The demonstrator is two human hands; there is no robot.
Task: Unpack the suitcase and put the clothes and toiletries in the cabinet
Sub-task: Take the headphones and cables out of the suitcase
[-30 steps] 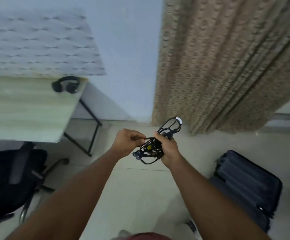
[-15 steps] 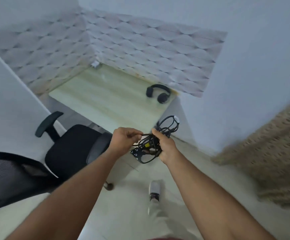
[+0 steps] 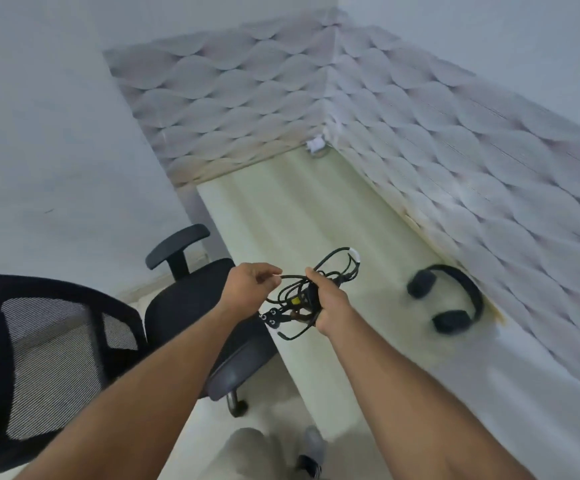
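Since the earlier frames the view has swung away from the curtain and the suitcase, and the hands now hover over the near edge of the pale tabletop (image 3: 302, 216) with the cable bundle carried along between them. That cable bundle (image 3: 311, 292) sits mostly in the right hand (image 3: 328, 306), whose fingers curl round its middle, while the left hand (image 3: 252, 285) pinches one strand that runs across the short gap between the two. Both hands are close together, closed on the bundle, and held above the tabletop's edge rather than resting on it.

Thin, black and rubbery-looking, the cords are looped into an untidy coil. One loop stands up beyond the right hand and carries a small white band, a yellow tag shows near the fingers, and a flat black piece with small round holes hangs below the left hand.

To the right of the hands lie black headphones (image 3: 454, 299) with padded oval ear cups and a curved band, flat on the tabletop near the wall. Left of and below the hands stands a black office chair (image 3: 184, 320) with a mesh back and a cushioned seat. Behind the tabletop the wall panelling (image 3: 247, 109) shows a soft, scale-like wave pattern in pale grey.
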